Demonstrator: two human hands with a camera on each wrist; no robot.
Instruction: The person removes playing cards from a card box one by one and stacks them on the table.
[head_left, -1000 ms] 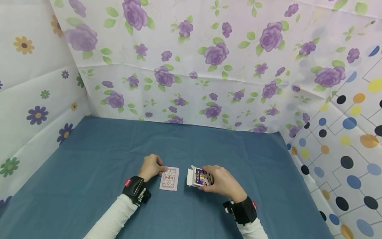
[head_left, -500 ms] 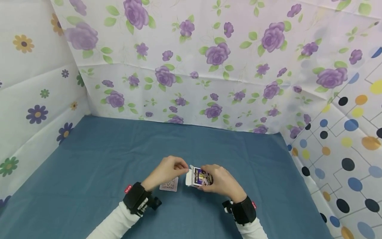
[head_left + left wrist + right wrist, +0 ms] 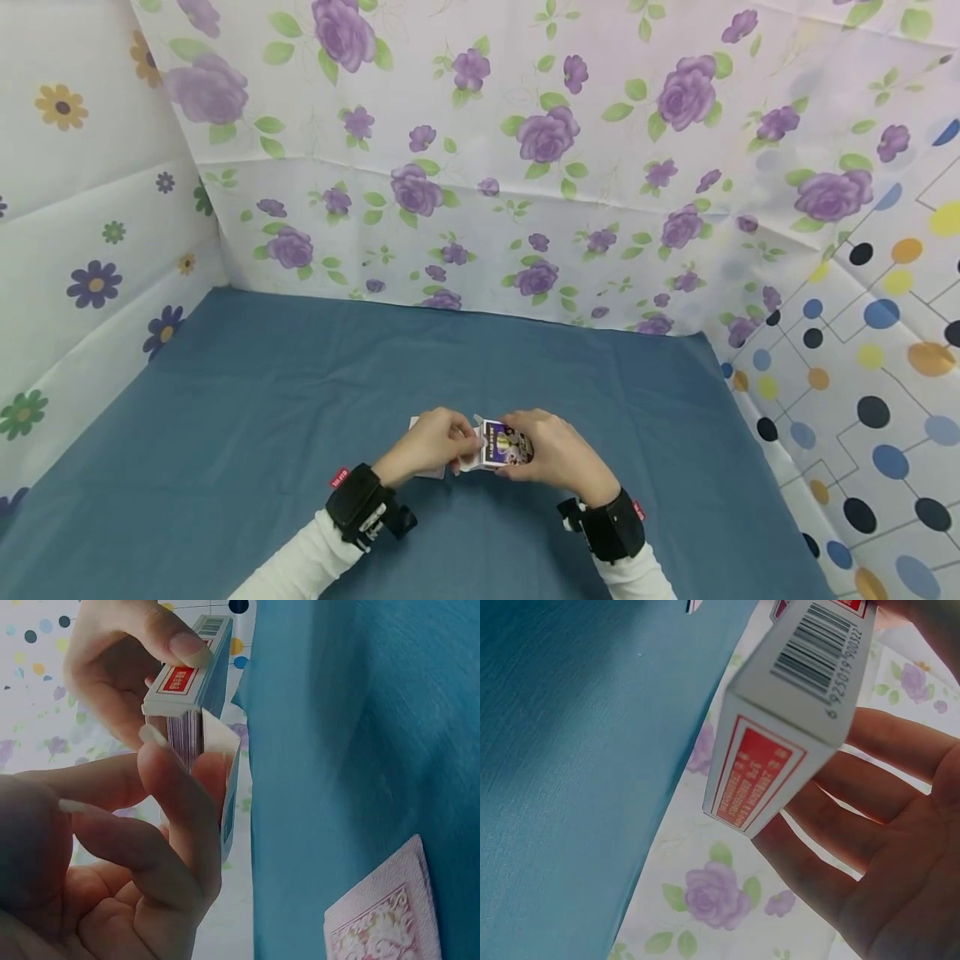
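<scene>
My right hand (image 3: 558, 454) grips a white playing card box (image 3: 795, 697) with a purple picture on its face, thumb on one edge and fingers on the other. The box's flapped end faces left, and the edges of playing cards (image 3: 184, 739) show inside. My left hand (image 3: 431, 446) is at that mouth with bent fingers, by the opened flap (image 3: 223, 739). Whether its fingertips pinch the cards or flap, or only touch there, is hidden. Under the left hand a small pile of playing cards (image 3: 386, 922) lies back up on the cloth, partly covered in the head view.
A blue cloth (image 3: 337, 358) covers the table. Floral sheets (image 3: 465, 150) hang behind and a dotted sheet (image 3: 862, 400) hangs at the right. Dark camera straps (image 3: 363, 504) sit on both wrists.
My left hand has left the card pile and moved right to the box's mouth. The right hand keeps the box in almost the same place.
</scene>
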